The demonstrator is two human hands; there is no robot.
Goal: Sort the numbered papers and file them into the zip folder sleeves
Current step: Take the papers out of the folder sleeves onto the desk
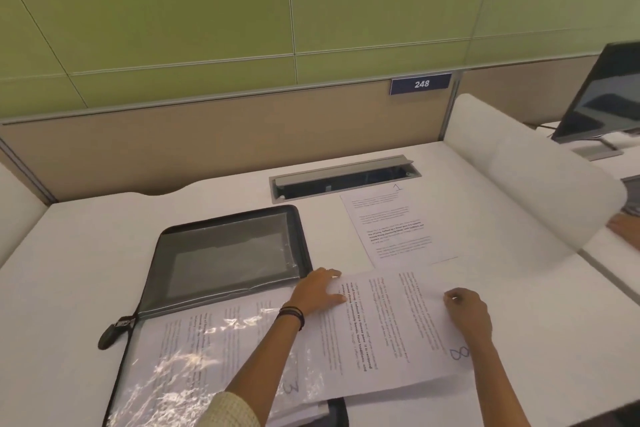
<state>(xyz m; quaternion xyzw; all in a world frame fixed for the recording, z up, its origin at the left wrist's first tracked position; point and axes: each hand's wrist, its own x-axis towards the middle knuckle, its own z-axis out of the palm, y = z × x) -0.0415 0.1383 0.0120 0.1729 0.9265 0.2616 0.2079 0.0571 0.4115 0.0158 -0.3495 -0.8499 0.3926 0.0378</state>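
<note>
cream cuff (230,407) of the left arm sits at the bottom edge, over the near half of the open folder (228,215). this black, zip-edged folder lies flat on the white bench (86,253), left of centre, its zip pull (110,336) hanging off the left side. its near half is a shiny clear sleeve (166,374) with paper 3 (242,329) inside, the number written by hand near the lower right corner. its far half shows a grey pocket under clear film.

paper 8 (398,329) lies sideways, its left end at the right part of the sleeve and the rest on the bench, with the 8 penned at its near right corner. whether that end lies on the sleeve or goes into it i cannot tell. left hand (317,291) is spread flat, fingers straight, pressing on the paper's far left corner; dark wristbands (292,315) circle that wrist. right hand (467,312) has its fingers curled in tight at the paper's right edge, thumb against them, pinching that edge. the two hands are apart, with printed text between them.

paper 1 (398,225) lies flat on the bench beyond paper 8, right of the folder and apart from it. a small 1 is written at its far right corner, just beside an open grey cable tray (346,177) sunk in the bench.

behind stand a beige partition (207,149) with a blue sign (420,83) reading 248 and a green wall (207,10). a frosted white divider (519,184) bounds the bench on the right; past it stands a dark monitor (606,94).
</note>
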